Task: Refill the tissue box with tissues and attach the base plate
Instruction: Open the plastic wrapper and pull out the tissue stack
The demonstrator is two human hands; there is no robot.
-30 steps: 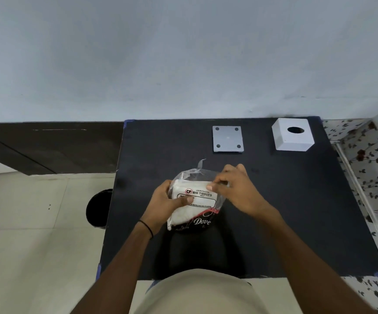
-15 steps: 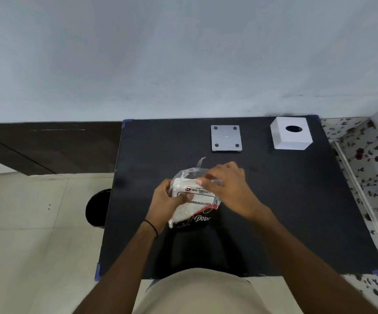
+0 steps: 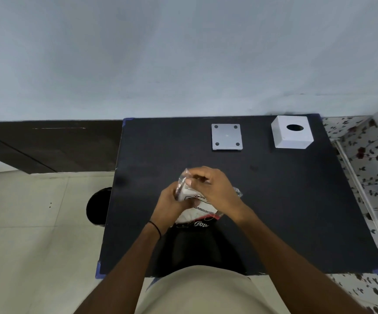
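A clear plastic pack of white tissues [image 3: 195, 211] lies on the middle of the black table [image 3: 285, 200]. My left hand [image 3: 168, 207] grips its left side. My right hand [image 3: 215, 189] reaches across the top of the pack, with its fingertips pinching the plastic at the upper left corner. Most of the label is covered by my right hand. The grey square base plate [image 3: 227, 137] lies flat at the back of the table. To its right stands the white tissue box [image 3: 292, 132], with a round hole in its top.
A black round bin [image 3: 98, 205] stands on the tiled floor just left of the table. A dark wooden panel [image 3: 47, 143] runs along the wall at the left. Flowered cloth [image 3: 373, 177] borders the table's right edge.
My right hand has slid leftward over the top of the pack and now pinches the plastic at its upper left. My left hand keeps its grip.
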